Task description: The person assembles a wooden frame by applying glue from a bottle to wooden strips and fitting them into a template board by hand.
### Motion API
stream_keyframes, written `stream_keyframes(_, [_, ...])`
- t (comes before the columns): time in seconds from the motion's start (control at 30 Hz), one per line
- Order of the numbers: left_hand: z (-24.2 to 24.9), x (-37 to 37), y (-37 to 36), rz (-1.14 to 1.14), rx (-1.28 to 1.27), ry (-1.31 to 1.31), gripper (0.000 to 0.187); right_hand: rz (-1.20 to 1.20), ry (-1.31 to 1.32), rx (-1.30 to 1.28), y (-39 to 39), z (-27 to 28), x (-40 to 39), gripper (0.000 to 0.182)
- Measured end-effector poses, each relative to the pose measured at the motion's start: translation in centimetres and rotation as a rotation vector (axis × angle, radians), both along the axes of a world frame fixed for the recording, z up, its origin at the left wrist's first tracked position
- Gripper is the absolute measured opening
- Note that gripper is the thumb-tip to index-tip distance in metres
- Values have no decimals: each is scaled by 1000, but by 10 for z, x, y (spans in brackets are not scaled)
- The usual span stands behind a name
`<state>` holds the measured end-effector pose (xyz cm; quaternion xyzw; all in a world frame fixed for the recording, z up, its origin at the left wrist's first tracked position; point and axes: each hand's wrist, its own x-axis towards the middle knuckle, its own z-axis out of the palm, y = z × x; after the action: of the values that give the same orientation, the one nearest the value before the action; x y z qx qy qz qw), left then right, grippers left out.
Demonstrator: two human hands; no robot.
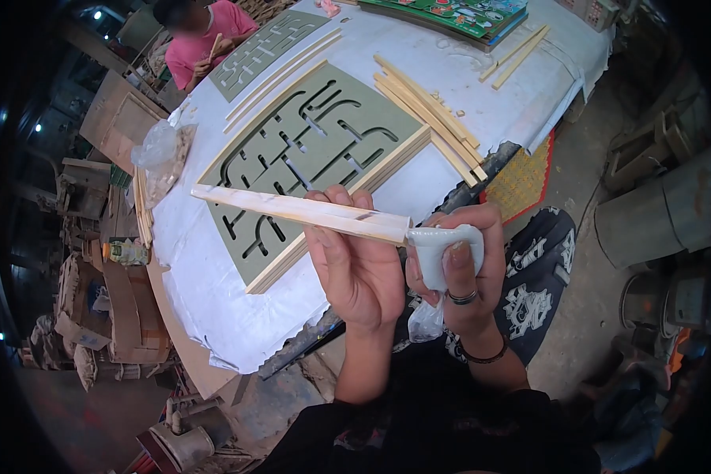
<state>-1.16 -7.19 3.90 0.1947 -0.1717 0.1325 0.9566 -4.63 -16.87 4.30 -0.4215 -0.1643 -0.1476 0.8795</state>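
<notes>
My left hand is closed around a pale wooden strip, held in the air in front of the board. In my right hand is a small plastic bag of white glue, pinched under the thumb, with its clear loose end hanging below. The bag's upper corner meets or nearly meets the strip's right end. Beyond the strip lies a grey-green board with curved dark slots. Wooden edging runs along its near side, and part of the board is hidden by the strip.
Loose wooden strips lie right of the board, and two shorter ones farther off. Another slotted board lies at the back, beside a person in pink. A green printed book and a plastic bag rest on the white-covered table.
</notes>
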Motion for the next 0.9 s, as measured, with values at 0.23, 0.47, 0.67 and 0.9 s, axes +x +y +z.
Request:
stream_keyframes(0.23, [-1, -1, 1, 8, 28, -1, 29, -8, -22, 25, 1, -2, -3, 28])
stream_keyframes(0.47, [2, -3, 2, -14, -24, -17, 30, -29, -31, 9, 4, -6, -4, 29])
stream_keyframes(0.67, [-1, -3, 1, -53, -61, -29, 30, -52, -31, -4, 2, -10, -1, 27])
stream_keyframes(0.9, [-3, -3, -1, -30, -43, -10, 30, -84, -4, 28, 5, -11, -1, 27])
